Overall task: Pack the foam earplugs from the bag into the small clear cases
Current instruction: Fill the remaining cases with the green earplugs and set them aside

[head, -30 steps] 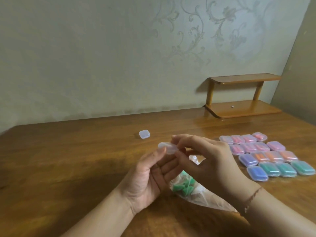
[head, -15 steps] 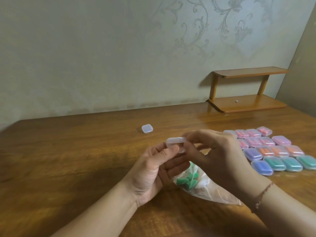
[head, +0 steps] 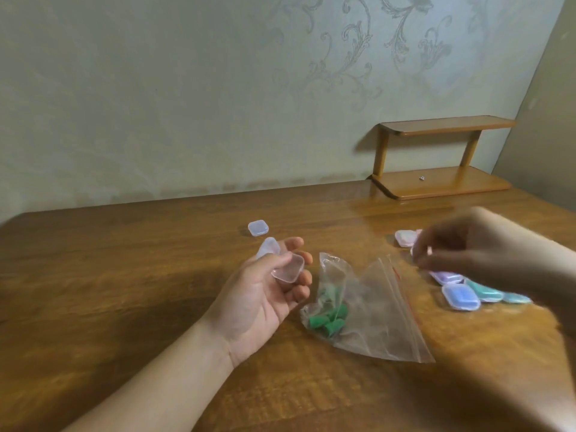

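My left hand (head: 265, 294) lies palm up above the table and holds an opened small clear case (head: 286, 269) between thumb and fingers, its lid (head: 268, 247) swung back. Right of it lies a clear zip bag (head: 371, 310) with several green foam earplugs (head: 327, 319) inside. My right hand (head: 486, 254) is blurred over the group of filled cases (head: 461, 296) at the right; whether its fingers hold anything is unclear.
Another shut empty clear case (head: 258, 227) sits on the wooden table (head: 124, 275) further back. A small two-tier wooden shelf (head: 442, 182) stands at the back right against the wall. A pink-filled case (head: 405, 238) shows left of my right hand.
The hands have separated. My right hand moved right over the filled cases, and the case in my left hand now stands open. The bag is uncovered.
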